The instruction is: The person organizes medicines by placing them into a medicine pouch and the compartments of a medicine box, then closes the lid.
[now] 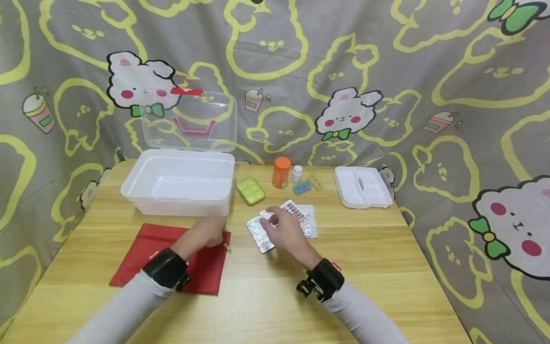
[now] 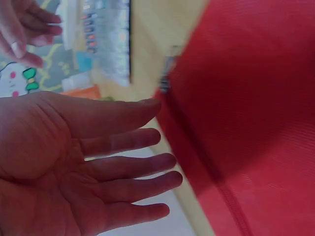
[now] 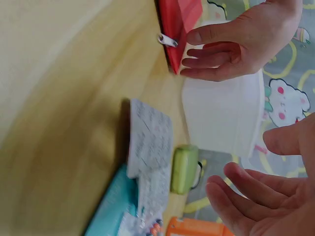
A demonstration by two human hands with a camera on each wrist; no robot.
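Note:
A red zip pouch [image 1: 204,267] lies flat on the left of the table, its metal zipper pull [image 1: 227,248] at the upper right corner. Over that corner hovers my left hand [image 1: 208,231]; the left wrist view shows its fingers [image 2: 133,164] extended, holding nothing. Several blister packs overlap mid-table: a silver foil one [image 1: 258,234], one with reddish capsules [image 1: 293,208] and a pale one [image 1: 311,222]. My right hand [image 1: 285,231] is above them, its loosely bent fingers [image 3: 246,196] apart from the packs in the right wrist view.
Behind the pouch stands a white box [image 1: 180,205] with its clear lid [image 1: 193,119] raised. A green pill case [image 1: 250,191], an orange bottle [image 1: 281,173], a small white bottle [image 1: 296,174], blue [image 1: 302,187] and yellow [image 1: 316,182] cases and a divided white tray [image 1: 363,187] line the back.

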